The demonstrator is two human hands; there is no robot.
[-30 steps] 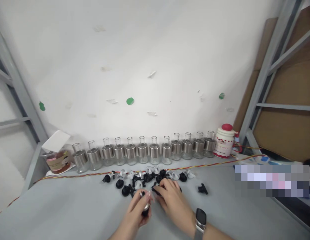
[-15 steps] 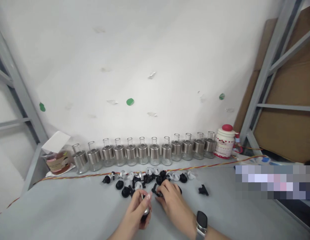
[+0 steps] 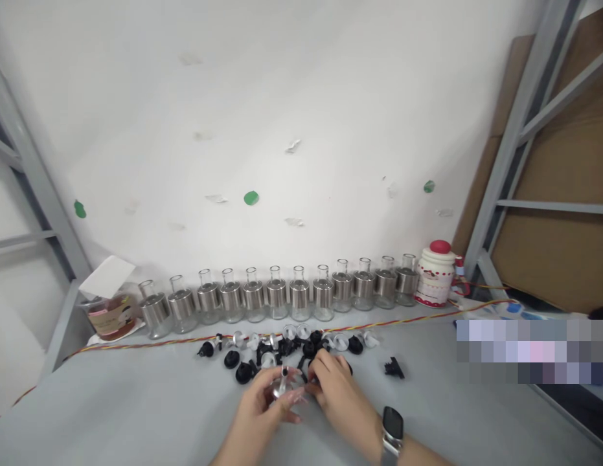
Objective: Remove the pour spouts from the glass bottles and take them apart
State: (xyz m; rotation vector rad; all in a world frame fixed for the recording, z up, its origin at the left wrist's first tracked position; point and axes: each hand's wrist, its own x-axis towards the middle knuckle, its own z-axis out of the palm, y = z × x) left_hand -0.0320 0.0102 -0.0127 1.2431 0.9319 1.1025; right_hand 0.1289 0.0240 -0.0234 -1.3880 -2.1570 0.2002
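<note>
My left hand (image 3: 265,404) is closed around a silver cap (image 3: 280,390), which has a short stem with a dark tip pointing up. The cap's underside is hidden by my fingers. Close on its right, my right hand (image 3: 337,388) is curled low over the table, thumb and fingertips together; what they pinch is hidden. A thin black plastic piece (image 3: 302,367) shows beside those fingertips. Beyond both hands lies a loose heap of black stoppers (image 3: 243,373) and clear plastic caps (image 3: 290,332). Part of the heap is covered by my right hand.
Several glass bottles with steel sleeves (image 3: 300,294) stand in a row along the wall. A twisted red and yellow wire (image 3: 184,340) runs before them. A white and red jar (image 3: 434,278) stands right, a plastic tub (image 3: 111,317) left. One black part (image 3: 393,367) lies apart at right.
My left hand has turned the silver cap so its stem now points up, and has shifted slightly toward my right hand. My right hand has stayed almost in place.
</note>
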